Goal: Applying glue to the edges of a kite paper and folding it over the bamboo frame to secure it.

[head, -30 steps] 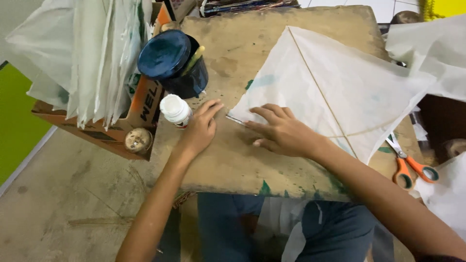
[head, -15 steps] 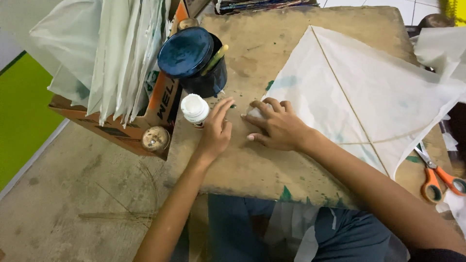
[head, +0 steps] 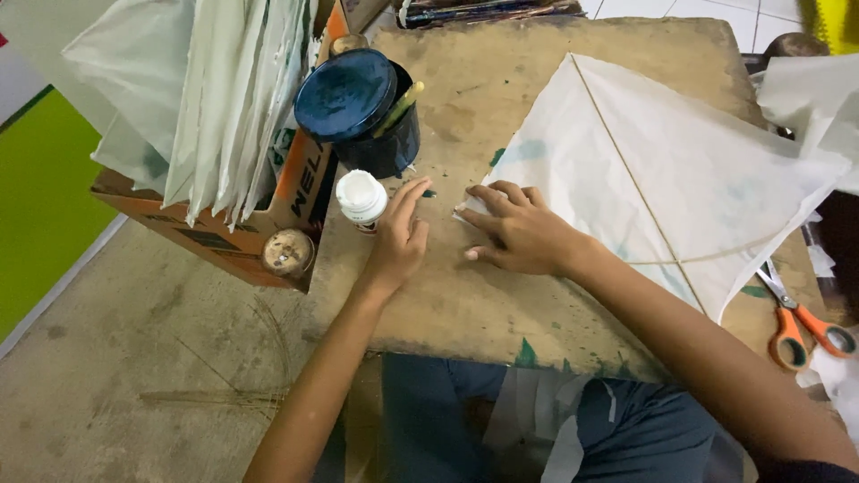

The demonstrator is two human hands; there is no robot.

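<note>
Fingers [head: 501, 192] pin thin white paper kite [head: 662, 188].

Thin matt paper kite [head: 644, 170] (worn wooden board [head: 465, 304])

A worn, paint-stained wooden board [head: 465, 304] carries the things. On it lie a white paper kite [head: 662, 170], a dark blue tin [head: 362, 112], a white glue bottle [head: 361, 199] and orange-handled scissors [head: 796, 322].

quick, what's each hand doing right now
Left hand: open, flat on the wooden board beside the white bottle, holding nothing.
Right hand: open, pressing the white kite corner down.
</note>
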